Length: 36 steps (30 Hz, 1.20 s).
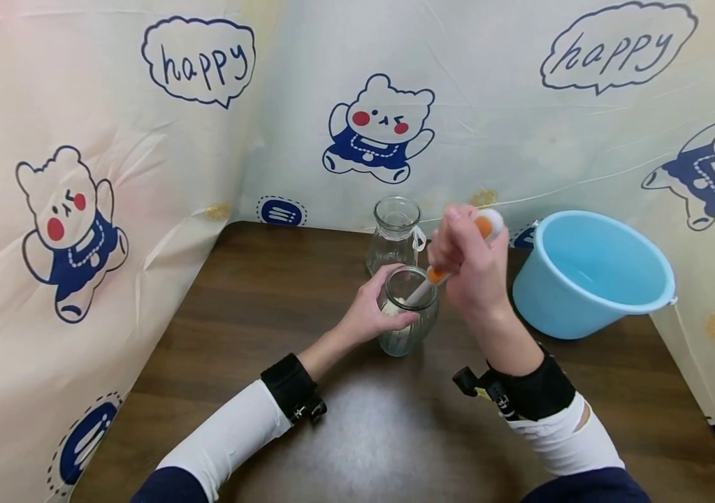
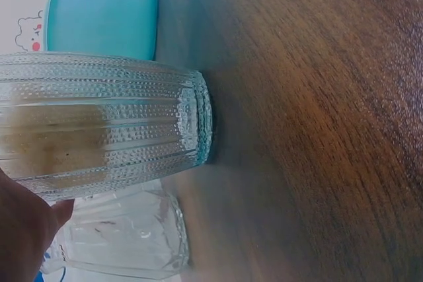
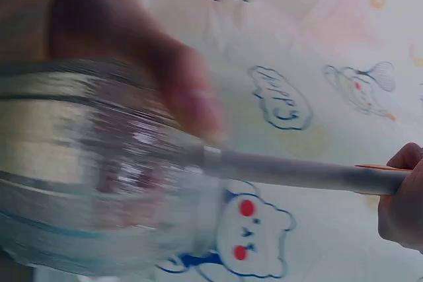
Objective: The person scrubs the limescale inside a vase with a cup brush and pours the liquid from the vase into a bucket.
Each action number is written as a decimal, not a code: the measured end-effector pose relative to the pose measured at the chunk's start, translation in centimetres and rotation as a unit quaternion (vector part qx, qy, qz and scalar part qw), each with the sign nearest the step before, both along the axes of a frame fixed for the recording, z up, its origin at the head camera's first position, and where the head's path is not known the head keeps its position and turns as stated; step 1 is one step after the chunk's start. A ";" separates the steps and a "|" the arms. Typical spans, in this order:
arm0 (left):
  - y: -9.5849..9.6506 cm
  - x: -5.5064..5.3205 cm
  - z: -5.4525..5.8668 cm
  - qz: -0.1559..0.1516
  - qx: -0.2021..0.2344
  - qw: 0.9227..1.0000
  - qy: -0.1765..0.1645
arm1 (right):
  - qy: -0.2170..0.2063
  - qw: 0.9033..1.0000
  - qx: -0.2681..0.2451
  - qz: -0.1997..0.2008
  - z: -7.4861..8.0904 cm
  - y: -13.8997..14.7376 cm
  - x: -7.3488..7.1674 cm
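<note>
My left hand (image 1: 372,307) grips a ribbed clear glass jar (image 1: 402,341) around its upper side, thumb in front. In my right hand (image 1: 473,262), fingers are curled round the orange-and-white handle of a sponge bottle brush (image 1: 488,222). Its white shaft (image 3: 284,171) slants down through the jar's mouth. The pale sponge head (image 2: 59,137) is inside the jar, seen through the textured glass in the left wrist view. Close to the tabletop is the jar's base; whether it touches cannot be told. Motion blurs the jar in the right wrist view.
Right behind the jar stands a second clear glass vase (image 1: 388,241) with a white ribbon at its neck. A light blue bucket (image 1: 574,307) stands at the right on the dark wooden table (image 1: 231,314). Printed cloth (image 1: 477,63) hangs along the back and sides.
</note>
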<state>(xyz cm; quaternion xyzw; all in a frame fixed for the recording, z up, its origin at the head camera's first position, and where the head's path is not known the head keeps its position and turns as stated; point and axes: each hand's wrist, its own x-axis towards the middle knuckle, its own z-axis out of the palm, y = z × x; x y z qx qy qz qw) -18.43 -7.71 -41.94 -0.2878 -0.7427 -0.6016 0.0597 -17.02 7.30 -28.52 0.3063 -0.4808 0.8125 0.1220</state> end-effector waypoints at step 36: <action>-0.1 -0.5 -0.5 -0.023 0.011 1.000 0.000 | -0.055 0.992 0.099 0.058 1.1 -0.4 -0.3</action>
